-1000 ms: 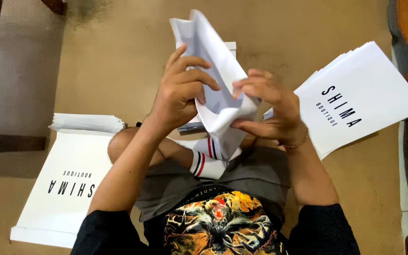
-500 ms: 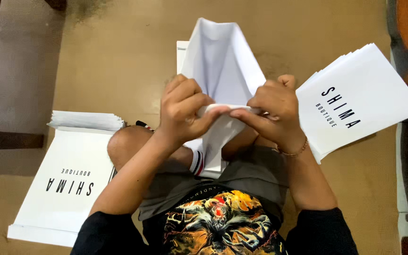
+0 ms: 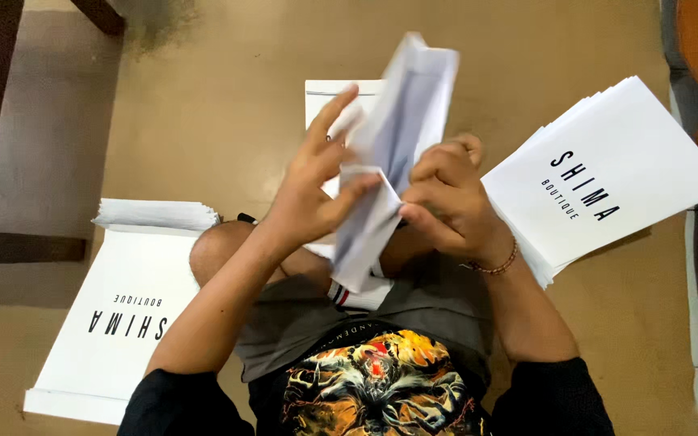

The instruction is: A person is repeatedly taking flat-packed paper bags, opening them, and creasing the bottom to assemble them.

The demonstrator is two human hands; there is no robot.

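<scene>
Single head-worn view, looking steeply down from above the seated person. Close to both hands at frame centre; own chest and knees fill the lower edge, tan floor beyond. No second view.

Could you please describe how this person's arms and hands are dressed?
Both forearms are bare below short black sleeves. The right hand has a thin reddish-brown beaded bracelet at the wrist. The left hand wears nothing; no gloves on either.
</scene>
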